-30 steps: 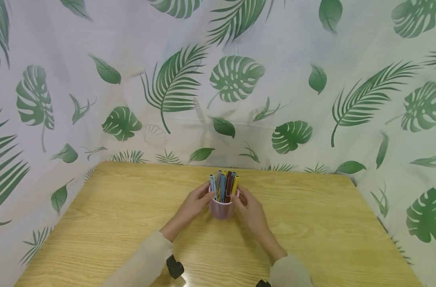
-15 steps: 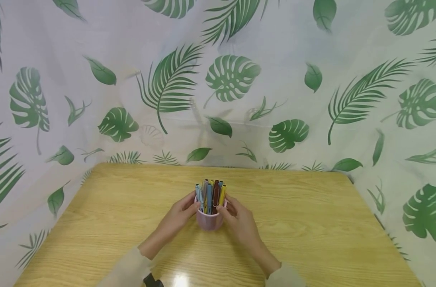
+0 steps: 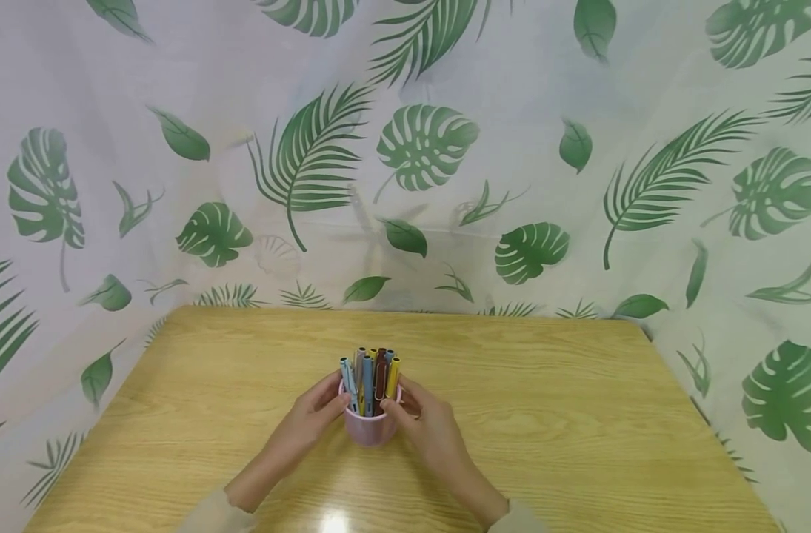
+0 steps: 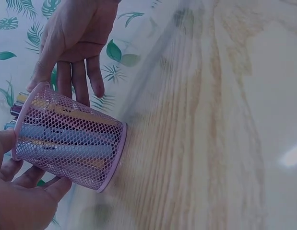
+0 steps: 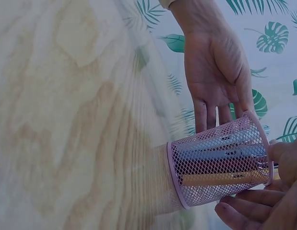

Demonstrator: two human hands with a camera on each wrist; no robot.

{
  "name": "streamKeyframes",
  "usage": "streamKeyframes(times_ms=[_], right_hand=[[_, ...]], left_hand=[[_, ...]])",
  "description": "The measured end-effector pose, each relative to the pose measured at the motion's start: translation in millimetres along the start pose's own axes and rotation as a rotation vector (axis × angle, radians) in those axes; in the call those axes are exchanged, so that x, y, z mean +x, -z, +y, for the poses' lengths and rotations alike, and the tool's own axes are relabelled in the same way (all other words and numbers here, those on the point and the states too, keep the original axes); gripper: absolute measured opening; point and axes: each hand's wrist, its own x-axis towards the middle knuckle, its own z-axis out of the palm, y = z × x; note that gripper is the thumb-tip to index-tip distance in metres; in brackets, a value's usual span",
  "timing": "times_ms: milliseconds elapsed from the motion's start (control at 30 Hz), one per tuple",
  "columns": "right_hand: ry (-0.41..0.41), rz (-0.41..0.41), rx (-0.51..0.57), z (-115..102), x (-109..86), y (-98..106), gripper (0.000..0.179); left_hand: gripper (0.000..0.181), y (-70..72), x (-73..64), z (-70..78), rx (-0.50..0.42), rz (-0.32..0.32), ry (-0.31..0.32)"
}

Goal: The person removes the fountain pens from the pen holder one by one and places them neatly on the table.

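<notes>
A pink mesh pen holder (image 3: 370,432) stands upright between my two hands, packed with several capped pens (image 3: 368,385) in light blue, blue, grey, yellow and dark brown. My left hand (image 3: 304,419) grips its left side, the thumb at the rim and the fingers behind the wall. On the opposite side my right hand (image 3: 435,429) holds it in the same manner. Both wrist views show the mesh wall (image 4: 71,141) with the pens inside it. Its base (image 5: 177,177) is at or very close to the tabletop; I cannot tell whether they touch.
The light wooden table (image 3: 565,429) spreads out around the hands. A white cloth with green leaf prints (image 3: 445,244) hangs behind its far edge and along both sides. A bright reflection (image 3: 334,521) lies on the wood near the front.
Both hands have brought the pen holder nearer to me and to the left, keeping their hold on it. The head view has shifted slightly.
</notes>
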Motion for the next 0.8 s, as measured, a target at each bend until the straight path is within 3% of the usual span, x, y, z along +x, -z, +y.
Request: streamKeyframes(times_ms=[233,800], right_hand=[[0.026,-0.017,0.004,-6,-5.8,-9,0.059],[0.014,-0.081,0.017,-13,-10.3,-19,0.057]], left_hand=[[0.063,5.7,-15.1,1.6,0.02,0.049,0.022],[0.063,13.2,-36.8,0.8,0.045,0.112,0.064]])
